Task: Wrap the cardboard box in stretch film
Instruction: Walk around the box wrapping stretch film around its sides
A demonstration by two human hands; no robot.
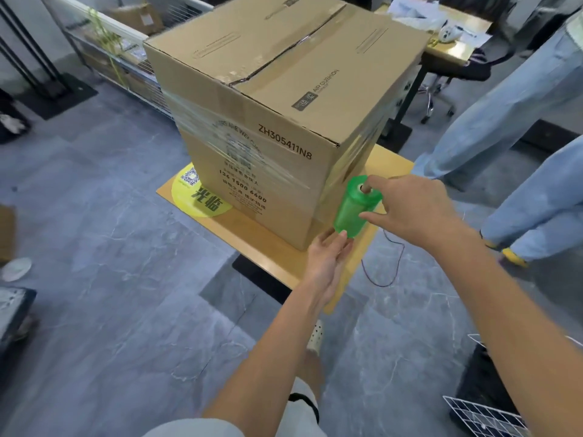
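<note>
— If we begin at the far left, what is there?

— Grey marbled floor (110, 247), and behind it a wire rack (126, 67) tied with yellow-green cord.

— And the cardboard box (268, 99)?

— It stands upright in the middle of the view on a low wooden desk (268, 247). Its top flaps are taped shut. One lower corner covers part of a round yellow sticker (202, 200) on the desk top.

— Is any film on it?

— Yes. A clear band of stretch film (220, 134) runs round its middle, across the printed side and round the near corner.

— Where are the hands?

— Both are at the near corner of the box. The left hand (328, 257) comes up from below, and its fingers (328, 239) cup the lower end of a green roll of film (358, 206), with the thumb laid on the rim. The roll stands nearly upright, just beside the box.

— And the right hand (410, 209)?

— It grips the top of the roll. The forefinger reaches to the cardboard core and the thumb presses the side.

— Anything further right?

— A thin dark thread (391, 263) loops down under the right wrist. Beyond that stand another person's legs (504, 127) in pale blue jeans. A white wire basket (482, 417) sits at the bottom right.
</note>
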